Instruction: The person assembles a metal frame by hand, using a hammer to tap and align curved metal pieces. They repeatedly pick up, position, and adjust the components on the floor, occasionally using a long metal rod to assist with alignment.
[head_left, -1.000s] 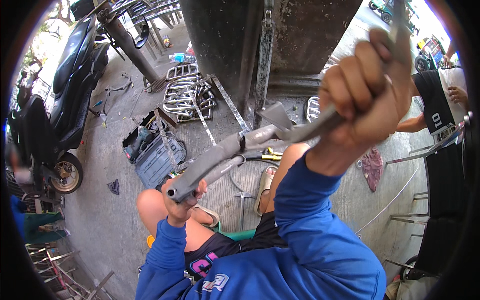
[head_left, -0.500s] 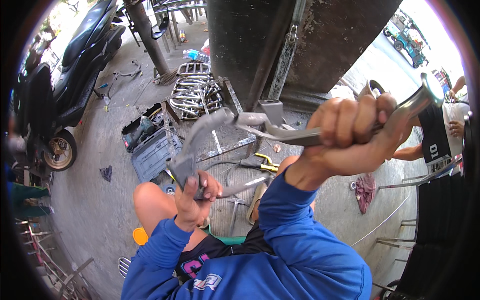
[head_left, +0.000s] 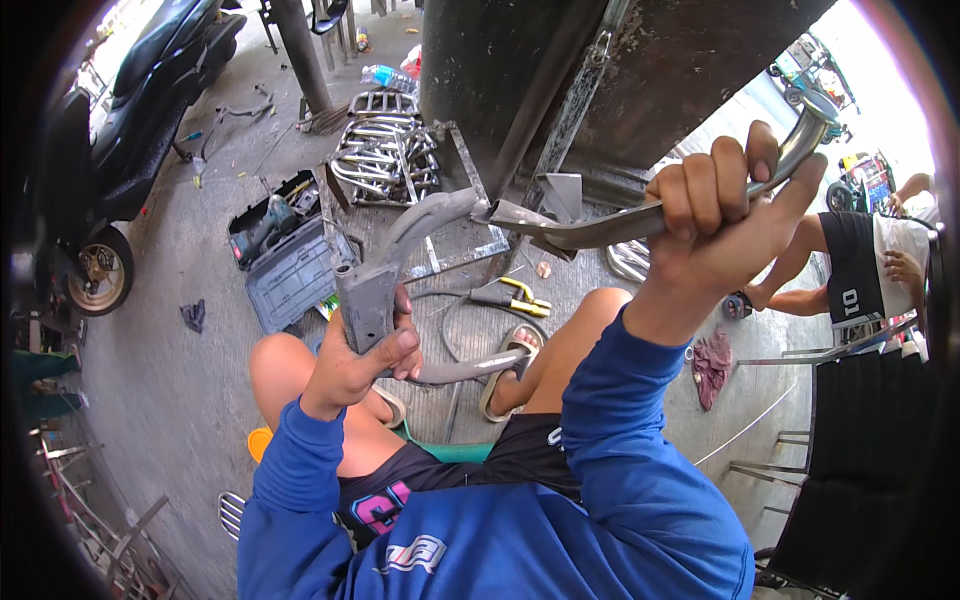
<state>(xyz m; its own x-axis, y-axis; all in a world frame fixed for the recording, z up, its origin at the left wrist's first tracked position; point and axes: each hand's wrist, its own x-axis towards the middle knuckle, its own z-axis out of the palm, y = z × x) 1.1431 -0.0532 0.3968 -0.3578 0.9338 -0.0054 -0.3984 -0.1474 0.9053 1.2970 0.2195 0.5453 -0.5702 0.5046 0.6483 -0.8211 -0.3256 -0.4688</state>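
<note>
My left hand (head_left: 360, 350) is closed round a flat plate on a grey bent metal tube (head_left: 430, 215), which curves up and away from me. The tube's lower arm (head_left: 460, 370) runs right from beside that hand. Higher up on the right, my right hand (head_left: 715, 205) grips a metal pipe (head_left: 610, 228) with a shiny flared end (head_left: 820, 108) past the fingers. A small angled bracket (head_left: 562, 195) stands on this pipe. Pipe and tube meet between my hands; I cannot tell whether they are joined. Both are held in the air above my legs.
A yellow-handled electrode clamp (head_left: 515, 297) with its cable lies ahead of my feet. Left of it, a tool case (head_left: 300, 290) holds a power drill (head_left: 265, 225). Shiny tube racks (head_left: 380, 160) are stacked ahead. A scooter (head_left: 130, 150) stands left; another person (head_left: 850, 265) is at right.
Both hands have risen slightly with the metal pieces, and the left hand has shifted its hold on the plate. The head view has shifted a little, showing more of my right sandal.
</note>
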